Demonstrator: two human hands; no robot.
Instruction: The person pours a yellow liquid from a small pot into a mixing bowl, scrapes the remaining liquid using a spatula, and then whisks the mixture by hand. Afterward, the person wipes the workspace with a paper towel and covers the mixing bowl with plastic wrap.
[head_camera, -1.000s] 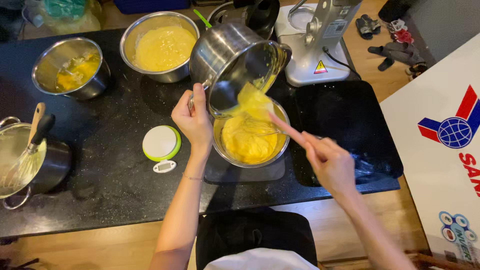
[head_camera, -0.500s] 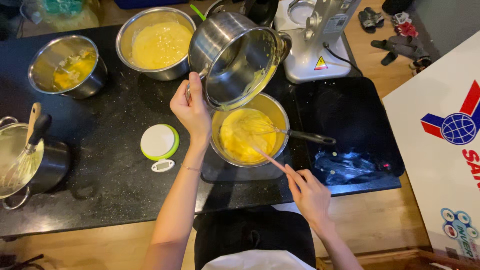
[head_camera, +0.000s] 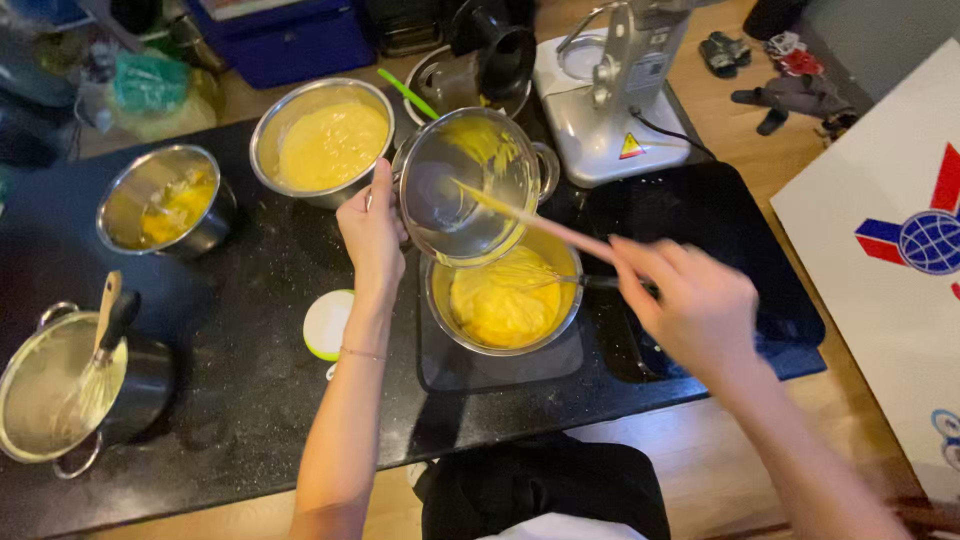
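The left hand (head_camera: 372, 232) was closed around the near rim and handle of a steel pot (head_camera: 470, 185), holding it tipped on its side so the mouth faced the person and hung just above and behind a yellow-filled bowl (head_camera: 505, 300) on the dark surface (head_camera: 250, 400). The right hand (head_camera: 695, 305), blurred, was gripped around the outer end of a thin wooden stick (head_camera: 530, 218), though how tightly the fingers wrapped it could not be made out. That stick's long axis ran from the right hand up and leftward, slanting across the bowl's far edge and into the open pot, its tip lying against the smeared inner wall. So the pot lay to the left of and beyond the right hand, with the left hand right on it and clearly the nearer of the two. Yellow batter clung to the upper inside of the pot, directly over the bowl below. A dark-handled utensil (head_camera: 590, 282) rested in the bowl, its handle poking out toward the right hand. Farther back sat a larger bowl of yellow mixture (head_camera: 325, 140), a smaller steel bowl (head_camera: 165, 200) to its left, and a stand mixer (head_camera: 620, 90) behind. At the near left stood a pot with a whisk (head_camera: 70, 395), and a small white-and-green lid (head_camera: 328, 325) lay just beside the left wrist
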